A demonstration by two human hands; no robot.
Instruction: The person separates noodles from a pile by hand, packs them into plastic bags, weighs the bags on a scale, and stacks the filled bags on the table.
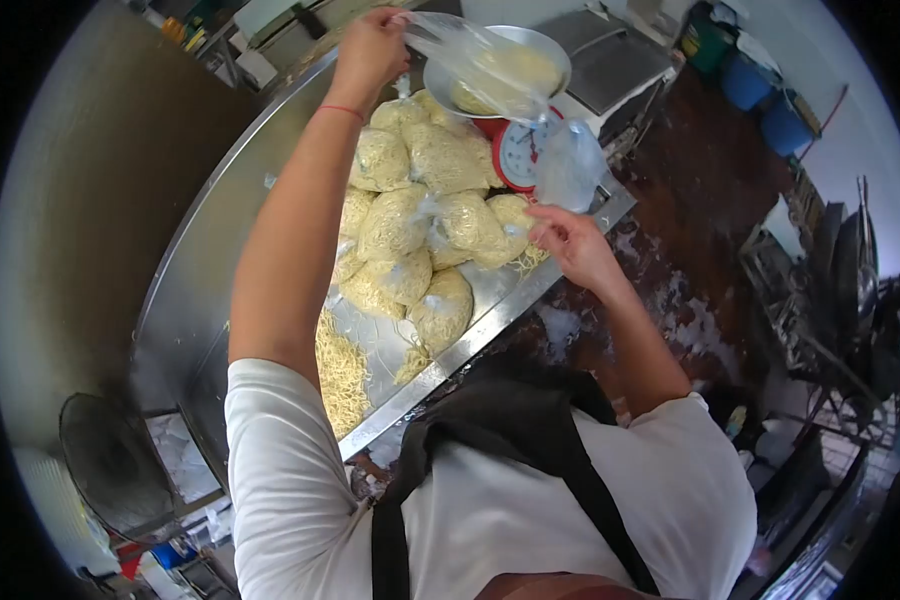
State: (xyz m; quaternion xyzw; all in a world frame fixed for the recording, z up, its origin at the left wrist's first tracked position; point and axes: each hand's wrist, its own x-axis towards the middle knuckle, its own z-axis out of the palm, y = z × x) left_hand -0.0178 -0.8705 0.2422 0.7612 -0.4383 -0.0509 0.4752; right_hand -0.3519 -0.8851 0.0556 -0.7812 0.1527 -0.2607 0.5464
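My left hand (370, 52) is closed on the edge of a clear plastic bag (450, 45), lifted at the back of the metal table. That bag stretches across a metal bowl (556, 62) with pale noodles in it. The bowl sits on a red scale with a light blue dial (523, 155). My right hand (578, 252) has curled fingers beside a filled noodle bag (511, 225), just below a crumpled bundle of clear plastic (572, 165). Whether those fingers hold anything is hidden. Several tied bags of noodles (395, 222) lie piled between my hands.
Loose noodles (340, 375) lie on the metal table (205, 265) near its front edge. Behind the scale stands a grey-topped unit (615, 65). Blue buckets (790, 125) stand on the wet reddish floor (660, 240) to the right, and a cluttered rack (820, 290) is at far right.
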